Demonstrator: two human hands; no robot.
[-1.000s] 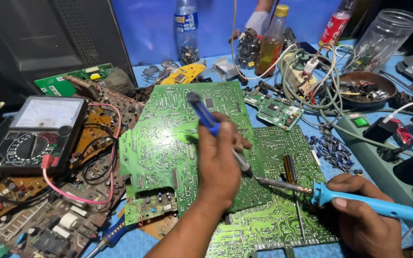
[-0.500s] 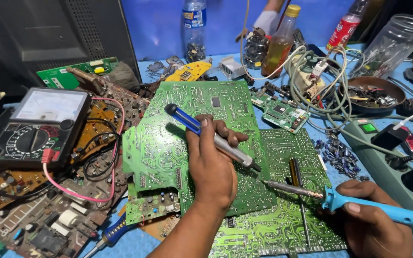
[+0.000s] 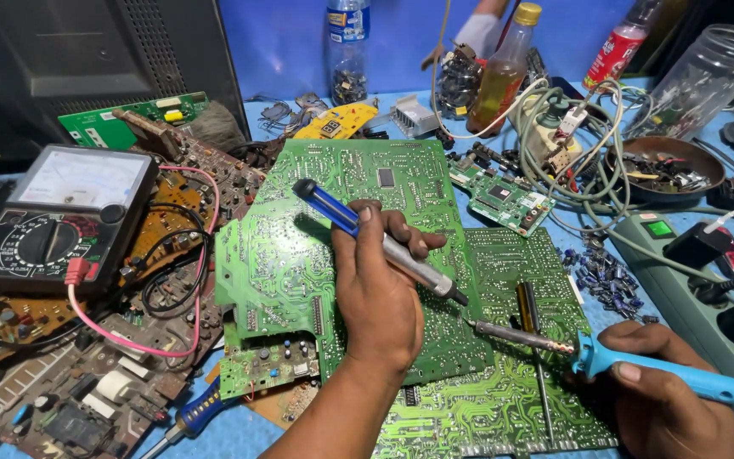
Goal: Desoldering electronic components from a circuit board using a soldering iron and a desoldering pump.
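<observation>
Desoldering pump (image 3: 380, 242): blue-and-silver tube, tilted, blue plunger end far-left, dark nozzle near-right, just above the green board (image 3: 333, 255); gripped in the left hand (image 3: 380, 297). Soldering iron (image 3: 618, 361): light-blue handle at right, held in the right hand (image 3: 669, 399); metal shaft points left, tip close to the pump nozzle over the board's right edge. Board: large, green, solder side up, flat at centre, overlapping a second green board (image 3: 503, 408) nearer right.

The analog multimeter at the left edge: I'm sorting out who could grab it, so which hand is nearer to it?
Left. The left hand, holding the desoldering pump, sits mid-bench, right of the multimeter. The right hand, holding the soldering iron, is far off at the lower right.
</observation>
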